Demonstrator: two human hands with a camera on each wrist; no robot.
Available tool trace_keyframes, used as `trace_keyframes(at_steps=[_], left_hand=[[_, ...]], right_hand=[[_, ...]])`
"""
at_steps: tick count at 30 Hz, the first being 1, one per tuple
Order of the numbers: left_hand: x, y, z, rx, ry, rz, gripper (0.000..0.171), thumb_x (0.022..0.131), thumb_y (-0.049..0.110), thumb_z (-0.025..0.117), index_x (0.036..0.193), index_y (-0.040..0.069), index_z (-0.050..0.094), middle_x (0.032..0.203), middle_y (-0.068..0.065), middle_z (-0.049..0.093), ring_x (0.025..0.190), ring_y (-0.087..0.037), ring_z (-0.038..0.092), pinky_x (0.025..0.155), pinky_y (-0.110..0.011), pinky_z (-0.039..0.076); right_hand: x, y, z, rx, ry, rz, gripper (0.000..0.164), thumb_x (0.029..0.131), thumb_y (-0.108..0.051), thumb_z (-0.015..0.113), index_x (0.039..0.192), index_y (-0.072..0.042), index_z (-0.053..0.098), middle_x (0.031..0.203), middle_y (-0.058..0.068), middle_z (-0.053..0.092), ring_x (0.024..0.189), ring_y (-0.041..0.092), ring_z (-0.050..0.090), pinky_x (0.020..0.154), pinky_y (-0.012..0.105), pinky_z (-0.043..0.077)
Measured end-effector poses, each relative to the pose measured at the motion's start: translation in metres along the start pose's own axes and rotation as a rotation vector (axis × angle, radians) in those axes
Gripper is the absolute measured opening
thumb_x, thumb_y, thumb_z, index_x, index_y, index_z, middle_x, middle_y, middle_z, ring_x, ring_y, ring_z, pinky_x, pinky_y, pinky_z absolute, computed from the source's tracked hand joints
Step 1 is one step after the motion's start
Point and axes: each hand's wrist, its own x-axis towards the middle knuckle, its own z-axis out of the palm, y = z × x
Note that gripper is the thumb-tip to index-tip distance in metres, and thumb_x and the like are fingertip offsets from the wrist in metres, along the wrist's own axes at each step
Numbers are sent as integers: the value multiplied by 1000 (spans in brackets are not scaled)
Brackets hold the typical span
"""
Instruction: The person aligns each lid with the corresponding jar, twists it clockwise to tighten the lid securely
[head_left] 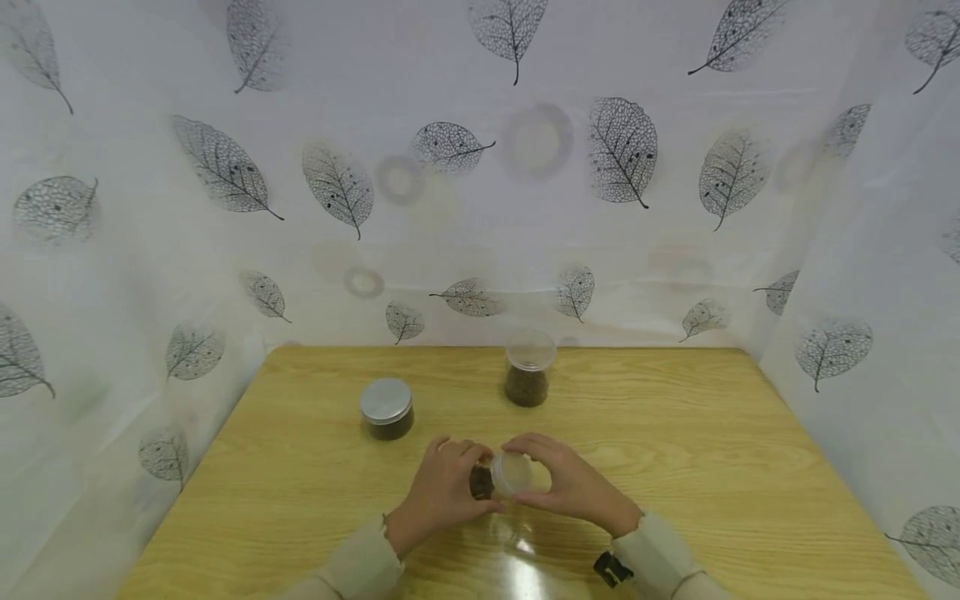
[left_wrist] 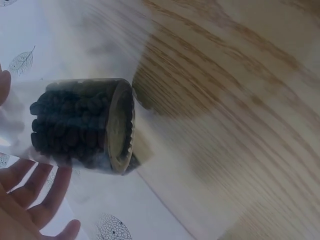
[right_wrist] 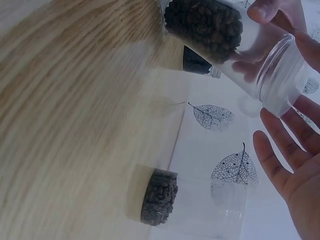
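A clear plastic jar [right_wrist: 205,30], part filled with dark beans that look like coffee beans, is held tilted over the table by my left hand [head_left: 447,483]. In the left wrist view, the left fingers [left_wrist: 47,197] curl beneath the jar [left_wrist: 80,125], whose ridged base points away from the hand. My right hand [head_left: 573,487] pinches a whitish translucent lid [head_left: 513,473] at the jar's mouth. From the right wrist, the lid [right_wrist: 287,82] sits between the thumb and fingertips. Whether it is tight or loose I cannot tell.
Toward the back of the wooden table [head_left: 675,433] stands another clear jar [head_left: 527,383] with dark beans in its lower part. A shorter jar with a silver lid [head_left: 387,400] is farther left. Leaf-patterned sheeting [head_left: 480,233] surrounds the back and sides.
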Motion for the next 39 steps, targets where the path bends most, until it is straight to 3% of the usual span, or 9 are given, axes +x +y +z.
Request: trace_keyframes(at_steps=[8, 16, 28, 39], left_hand=[[0, -8, 1, 77, 94, 133, 66, 56, 62, 79, 104, 17, 66, 97, 6, 69, 91, -11, 63, 101, -50, 41], [1, -12, 3, 100, 143, 195, 65, 58, 61, 79, 103, 17, 66, 98, 4, 69, 90, -12, 62, 98, -48, 43], [2, -14, 9, 185, 148, 222, 63, 60, 63, 74, 103, 19, 64, 96, 6, 67, 90, -11, 60, 97, -43, 43], [1, -13, 6, 183, 143, 217, 62, 60, 63, 74, 103, 19, 63, 97, 6, 66, 91, -11, 60, 99, -44, 43]], right_hand=[[0, -3, -8, -207, -13, -76, 64, 75, -36, 77, 129, -12, 53, 126, -1, 57, 117, 19, 56, 95, 37, 50], [-1, 2, -16, -407, 7, -226, 77, 68, -38, 82, 132, -11, 50, 121, 2, 60, 108, 18, 59, 90, 37, 51], [6, 1, -20, -483, -17, -279, 75, 67, -37, 82, 131, -11, 52, 113, -1, 63, 101, 14, 60, 86, 34, 51], [12, 0, -21, -525, -46, -314, 71, 70, -38, 79, 130, -12, 53, 111, -2, 64, 99, 14, 61, 88, 34, 51]])
